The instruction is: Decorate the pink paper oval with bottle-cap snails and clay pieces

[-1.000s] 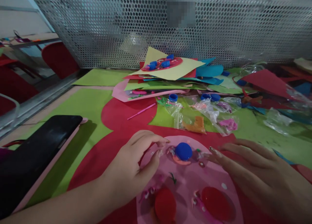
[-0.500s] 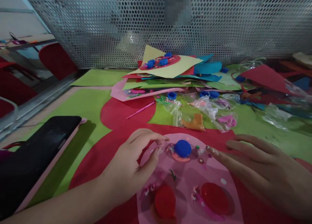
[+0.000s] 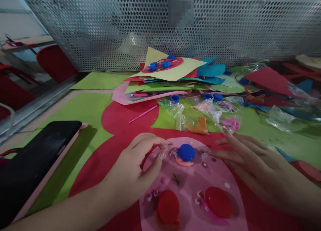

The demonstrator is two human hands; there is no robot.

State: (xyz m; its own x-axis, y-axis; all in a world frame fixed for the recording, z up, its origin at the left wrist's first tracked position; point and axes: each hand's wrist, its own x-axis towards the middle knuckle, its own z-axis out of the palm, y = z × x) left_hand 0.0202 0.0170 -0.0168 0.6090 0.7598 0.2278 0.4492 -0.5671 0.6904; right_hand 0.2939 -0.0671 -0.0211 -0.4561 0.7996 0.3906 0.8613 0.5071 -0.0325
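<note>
An oval pink paper (image 3: 185, 202) lies on a large red paper shape (image 3: 95, 170). It bears a blue round cap (image 3: 186, 152) near its top and two red round caps, one at the left (image 3: 168, 207) and one at the right (image 3: 218, 202). Bits of coloured clay and small beads surround the caps. At the paper's upper left edge rests my left hand (image 3: 140, 160), thumb and forefinger apart, holding nothing visible. My right hand (image 3: 255, 170) hovers or rests by the upper right edge with fingers spread; contact is hard to tell.
A black phone (image 3: 37, 164) lies at the left. Behind are a pink stick (image 3: 142, 114), small clay bags (image 3: 197, 125) and a stack of coloured papers (image 3: 175, 75). A perforated metal panel (image 3: 100, 30) closes off the back. Plastic scraps and papers clutter the right.
My right hand has lifted its forefinger and shifted, its fingers now more spread. My left hand stays in place. The view has moved slightly.
</note>
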